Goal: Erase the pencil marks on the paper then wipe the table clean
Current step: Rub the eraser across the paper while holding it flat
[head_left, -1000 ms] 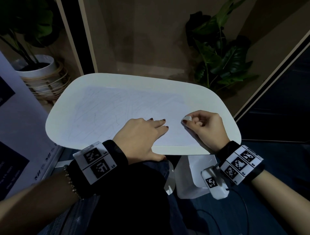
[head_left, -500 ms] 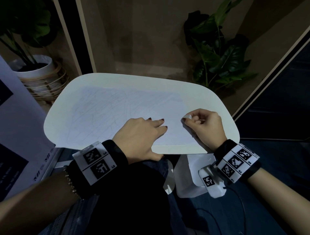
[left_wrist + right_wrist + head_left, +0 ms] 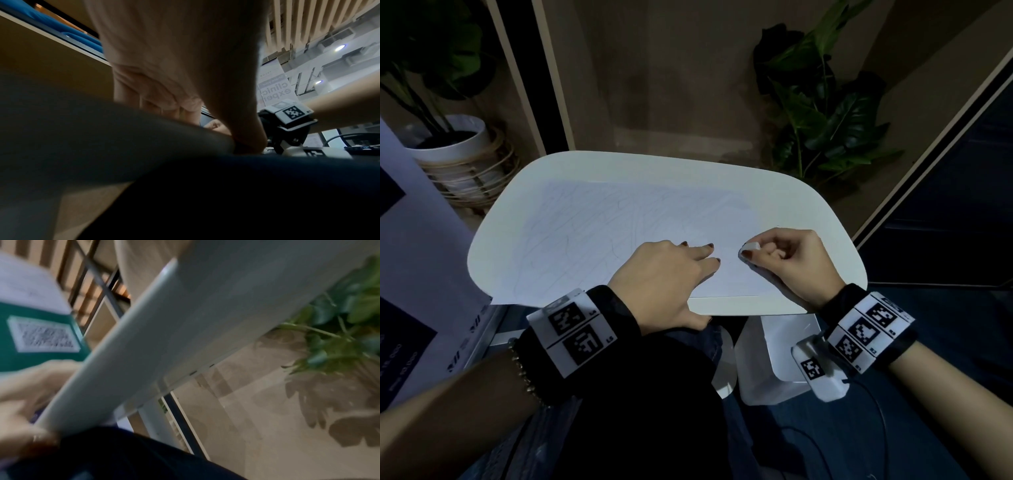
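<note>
One thin white sheet of paper (image 3: 619, 236) covers most of the rounded white table top (image 3: 808, 205), faint grey pencil marks (image 3: 571, 240) scrawled across its left and middle; the near right part, where the work is, looks cleaner. Paper this light will likely slide and buckle under rubbing, so it wants pinning close to the stroke rather than gripping. The left hand (image 3: 664, 277) does that: palm down, fingers straight and flat on the sheet, thumb hanging at the table's near edge. The right hand (image 3: 787, 260) curls round a small white block eraser (image 3: 750, 247), pinched between thumb and fingertips with its end on the paper just beside the left fingertips. The eraser looks small and firm; a hold low, near the working end, should keep it from flexing or skidding, and short strokes away from the pinned side seem least likely to crease the sheet.

Only the head view shows paper, marks and eraser together. The left wrist view looks up from below the table edge at the underside of the left hand (image 3: 185, 65), with the other wrist's marker band (image 3: 292, 113) beyond; no paper is visible there. The right wrist view is blurred and shows mostly the table's grey underside (image 3: 205, 321) and a leafy green plant (image 3: 339, 321); the eraser is hidden.
</note>
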Available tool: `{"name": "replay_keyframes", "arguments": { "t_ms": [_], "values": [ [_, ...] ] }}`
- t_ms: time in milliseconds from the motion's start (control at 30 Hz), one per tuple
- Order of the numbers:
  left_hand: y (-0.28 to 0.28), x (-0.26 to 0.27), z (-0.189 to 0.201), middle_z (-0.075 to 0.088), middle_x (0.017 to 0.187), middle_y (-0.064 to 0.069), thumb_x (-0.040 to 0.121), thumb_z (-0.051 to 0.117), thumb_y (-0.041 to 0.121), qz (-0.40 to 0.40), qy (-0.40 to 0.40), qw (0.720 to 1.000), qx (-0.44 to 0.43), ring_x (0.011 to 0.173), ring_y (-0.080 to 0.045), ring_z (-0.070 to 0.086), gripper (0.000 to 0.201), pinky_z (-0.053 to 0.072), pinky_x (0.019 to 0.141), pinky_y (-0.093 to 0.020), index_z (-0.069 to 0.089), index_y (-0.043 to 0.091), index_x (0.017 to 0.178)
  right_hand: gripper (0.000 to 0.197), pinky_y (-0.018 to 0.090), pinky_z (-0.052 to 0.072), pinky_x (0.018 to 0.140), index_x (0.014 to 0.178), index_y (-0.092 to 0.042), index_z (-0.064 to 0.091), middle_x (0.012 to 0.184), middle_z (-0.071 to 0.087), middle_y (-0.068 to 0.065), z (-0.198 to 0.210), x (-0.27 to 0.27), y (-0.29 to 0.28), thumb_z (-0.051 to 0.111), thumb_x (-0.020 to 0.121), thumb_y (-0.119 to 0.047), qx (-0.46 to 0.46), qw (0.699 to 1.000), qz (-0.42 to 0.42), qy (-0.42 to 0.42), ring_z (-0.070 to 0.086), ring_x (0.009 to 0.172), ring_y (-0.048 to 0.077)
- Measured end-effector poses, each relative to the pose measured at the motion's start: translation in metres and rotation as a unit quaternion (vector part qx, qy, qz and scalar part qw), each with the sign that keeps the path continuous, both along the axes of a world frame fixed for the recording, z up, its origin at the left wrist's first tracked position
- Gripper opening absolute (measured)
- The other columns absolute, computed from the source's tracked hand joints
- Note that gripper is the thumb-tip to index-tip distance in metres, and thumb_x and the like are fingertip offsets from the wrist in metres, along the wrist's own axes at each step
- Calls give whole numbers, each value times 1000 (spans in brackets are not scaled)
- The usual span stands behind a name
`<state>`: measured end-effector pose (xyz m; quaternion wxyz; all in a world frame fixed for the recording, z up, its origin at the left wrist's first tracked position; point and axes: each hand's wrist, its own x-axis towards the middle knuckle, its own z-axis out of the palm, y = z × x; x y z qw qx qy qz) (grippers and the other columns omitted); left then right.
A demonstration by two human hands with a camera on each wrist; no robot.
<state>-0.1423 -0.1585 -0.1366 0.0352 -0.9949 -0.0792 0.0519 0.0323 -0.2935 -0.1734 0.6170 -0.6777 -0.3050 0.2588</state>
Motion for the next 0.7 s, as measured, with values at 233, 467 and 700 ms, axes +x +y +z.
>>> {"name": "replay_keyframes", "arguments": {
  "t_ms": [233,467,700],
  "values": [
    [6,-4,14,27,157,21,77,46,81,1,9,999,-42,130,-15,49,76,46,94,-31,46,36,139,11,38,58,88,85,20,61,45,43,8,6,-4,5,63,89,10,75,995,-65,31,35,35,17],
    [28,-5,22,14,163,6,93,51,59,36,14,997,-61,150,-17,15,71,18,117,-48,29,28,152,11,21,41,54,84,-2,70,57,57,10,11,-22,7,72,89,-11,15,989,-46,-137,49,51,15],
    [32,-9,0,-17,163,6,99,25,60,60,101,990,-84,151,-19,-8,72,15,119,-51,-6,30,157,6,24,44,63,90,-17,75,73,64,10,1,-33,10,77,85,-18,-49,973,48,-218,52,63,11]
  ]
}}
